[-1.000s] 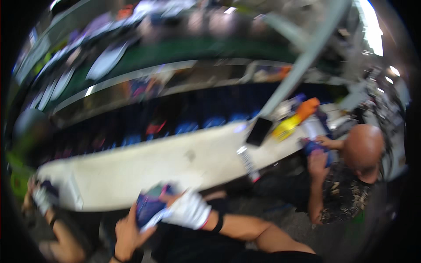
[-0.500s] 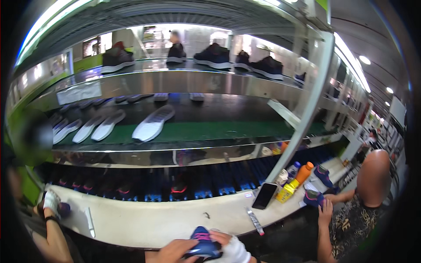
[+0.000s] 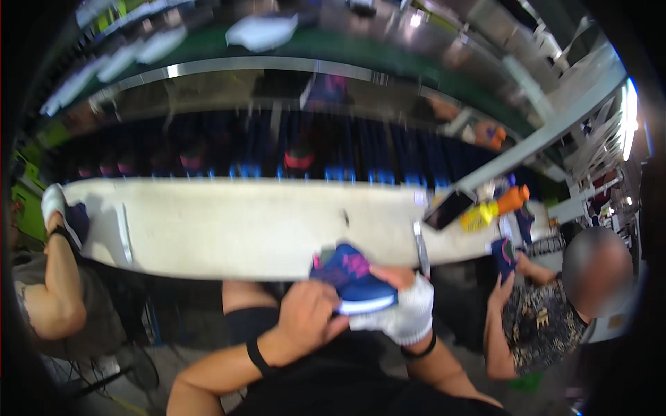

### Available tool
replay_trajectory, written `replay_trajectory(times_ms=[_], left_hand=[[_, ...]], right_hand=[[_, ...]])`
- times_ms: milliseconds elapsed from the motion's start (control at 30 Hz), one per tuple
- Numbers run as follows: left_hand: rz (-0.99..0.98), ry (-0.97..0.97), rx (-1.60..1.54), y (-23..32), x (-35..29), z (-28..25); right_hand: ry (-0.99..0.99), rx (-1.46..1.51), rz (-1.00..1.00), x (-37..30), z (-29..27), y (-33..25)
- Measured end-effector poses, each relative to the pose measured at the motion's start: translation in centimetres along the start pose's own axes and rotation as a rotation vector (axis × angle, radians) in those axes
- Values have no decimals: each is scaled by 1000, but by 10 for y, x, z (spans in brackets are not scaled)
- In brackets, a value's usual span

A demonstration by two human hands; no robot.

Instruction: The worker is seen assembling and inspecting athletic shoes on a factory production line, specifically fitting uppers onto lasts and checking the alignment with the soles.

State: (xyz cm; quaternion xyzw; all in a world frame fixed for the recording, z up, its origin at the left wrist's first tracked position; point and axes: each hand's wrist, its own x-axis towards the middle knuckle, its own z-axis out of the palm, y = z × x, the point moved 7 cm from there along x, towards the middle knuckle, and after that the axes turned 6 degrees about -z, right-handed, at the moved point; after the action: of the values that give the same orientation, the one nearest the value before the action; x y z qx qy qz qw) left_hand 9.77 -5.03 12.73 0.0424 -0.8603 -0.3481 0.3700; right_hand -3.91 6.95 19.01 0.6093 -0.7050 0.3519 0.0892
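Observation:
A dark blue sneaker [image 3: 350,274] with pink laces and a white sole is held over the near edge of the white bench, its sole turned toward me. My right hand [image 3: 402,312], in a white glove that leaves the thumb bare, grips it from the right and below, with the thumb on the upper. My left hand [image 3: 309,315] is bare, its fingers curled together against the near left side of the sole. Motion smears both hands somewhat, and what the left fingertips pinch, if anything besides the shoe, is hidden.
On the white bench [image 3: 208,229] lie a pale strip [image 3: 125,232], a tube-like item [image 3: 422,249], a phone [image 3: 449,209] and a yellow bottle with an orange cap [image 3: 480,216]. Behind runs a dark conveyor [image 3: 229,145] carrying shoes. Co-workers sit left and right, each holding a shoe.
The view has tilted down, so the bench and my forearms show more fully. The sneaker has been turned, so its side and white sole now show; both hands stay on it.

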Motion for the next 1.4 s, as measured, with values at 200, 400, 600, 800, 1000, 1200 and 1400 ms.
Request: replay_trajectory(times_ms=[200, 400, 600, 800, 1000, 1200, 1400], left_hand=[[-65, 4, -239, -18, 7, 2], [-50, 22, -136, -17, 0, -5], [-71, -146, -220, -30, -5, -10], [-239, -278, 377, -83, -40, -19], [103, -145, 156, -59, -12, -88], [24, -314, 181, -35, 57, -95], [-166, -417, 170, -43, 90, -76]], right_hand=[[8, 282, -30, 14, 8, 16], [-40, 278, -142, -10, 16, 18], [-17, 390, -237, -16, 17, 20], [238, 543, -166, -17, 20, 36], [563, 1459, 359, -35, 88, 90], [-94, 547, -37, 31, 102, 54], [-14, 846, -43, 83, 92, 26]])
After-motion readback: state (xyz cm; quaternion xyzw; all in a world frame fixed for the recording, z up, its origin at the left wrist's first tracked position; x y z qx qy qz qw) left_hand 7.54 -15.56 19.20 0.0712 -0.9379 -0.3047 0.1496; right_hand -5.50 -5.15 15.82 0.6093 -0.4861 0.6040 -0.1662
